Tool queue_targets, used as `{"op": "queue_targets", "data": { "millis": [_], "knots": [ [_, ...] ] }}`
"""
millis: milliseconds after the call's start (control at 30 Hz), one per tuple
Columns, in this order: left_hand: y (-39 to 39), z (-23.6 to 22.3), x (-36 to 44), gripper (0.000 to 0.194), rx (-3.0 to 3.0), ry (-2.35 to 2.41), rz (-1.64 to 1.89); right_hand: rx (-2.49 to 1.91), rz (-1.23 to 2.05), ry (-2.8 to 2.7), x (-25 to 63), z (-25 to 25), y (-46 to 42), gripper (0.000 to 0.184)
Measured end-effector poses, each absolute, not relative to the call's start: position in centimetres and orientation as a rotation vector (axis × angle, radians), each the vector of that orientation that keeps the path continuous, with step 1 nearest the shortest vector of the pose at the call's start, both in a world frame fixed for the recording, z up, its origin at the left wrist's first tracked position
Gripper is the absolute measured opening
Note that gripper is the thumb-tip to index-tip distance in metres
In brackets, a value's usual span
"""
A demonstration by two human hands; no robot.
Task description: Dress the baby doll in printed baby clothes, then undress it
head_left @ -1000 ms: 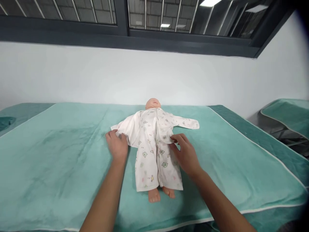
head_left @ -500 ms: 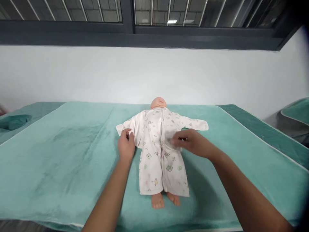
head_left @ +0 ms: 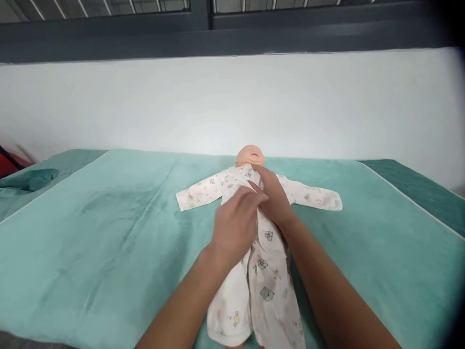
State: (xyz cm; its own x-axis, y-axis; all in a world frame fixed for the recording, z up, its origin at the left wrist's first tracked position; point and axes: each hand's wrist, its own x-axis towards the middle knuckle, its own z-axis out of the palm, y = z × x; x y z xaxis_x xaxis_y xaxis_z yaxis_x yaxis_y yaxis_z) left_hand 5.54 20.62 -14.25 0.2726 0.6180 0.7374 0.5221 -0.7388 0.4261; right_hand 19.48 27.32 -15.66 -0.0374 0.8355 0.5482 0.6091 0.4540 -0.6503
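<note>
A baby doll [head_left: 250,154] lies on its back, head toward the wall. It wears a white baby outfit [head_left: 267,276] printed with small animals, long sleeves spread to both sides. My left hand [head_left: 236,225] is over the doll's middle, its fingers curled and pinched on the outfit's front; the fingertips are partly hidden. Just above and to the right, my right hand [head_left: 272,194] rests on the chest near the neckline, thumb and fingers apart. The hands overlap closely in view. Only a sliver of the feet shows at the bottom edge.
A soft green sheet [head_left: 109,252] with pale piping covers the bed. Behind it rise a white wall [head_left: 174,106] and a dark window frame [head_left: 145,41]. Bunched green cloth [head_left: 32,179] and a red item [head_left: 9,162] are at the far left.
My left hand has moved from the sleeve at left to the doll's middle. My right hand has shifted up to the chest. The left-side sleeve now lies straighter, and the view has tilted down.
</note>
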Motion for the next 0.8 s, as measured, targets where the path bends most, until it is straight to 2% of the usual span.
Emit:
{"op": "queue_targets", "data": {
  "millis": [67,133,233,300,400,533,667,800],
  "knots": [
    [19.7,-14.6,6.4,0.027,2.563,1.065,1.248,-1.142,0.273,-1.780,20.1,-15.8,27.0,0.044],
    [18.7,-15.3,6.4,0.026,2.576,1.086,1.206,-1.042,0.237,-1.844,20.5,-15.7,26.7,0.050],
    [17.6,-16.2,5.3,0.023,2.387,1.253,1.479,-0.949,0.184,-1.992,20.7,-15.3,26.4,0.061],
    [17.2,-16.7,4.3,0.019,2.198,1.467,1.578,-0.935,0.149,-2.109,20.6,-15.0,26.1,0.061],
    [16.8,-17.6,3.2,0.014,1.983,1.590,1.463,-0.962,0.073,-2.179,20.4,-14.8,25.9,0.051],
    [16.3,-18.5,2.5,0.030,1.803,1.548,1.374,-1.029,0.051,-1.978,20.2,-15.2,25.9,0.034],
    [17.6,-17.8,2.3,0.036,1.670,1.611,1.447,-0.970,0.158,-1.806,20.5,-15.3,26.0,0.031],
    [23.1,-15.8,2.5,0.018,1.731,1.667,1.458,-1.109,0.199,-1.523,21.3,-15.2,26.5,0.019]
  ]
}}
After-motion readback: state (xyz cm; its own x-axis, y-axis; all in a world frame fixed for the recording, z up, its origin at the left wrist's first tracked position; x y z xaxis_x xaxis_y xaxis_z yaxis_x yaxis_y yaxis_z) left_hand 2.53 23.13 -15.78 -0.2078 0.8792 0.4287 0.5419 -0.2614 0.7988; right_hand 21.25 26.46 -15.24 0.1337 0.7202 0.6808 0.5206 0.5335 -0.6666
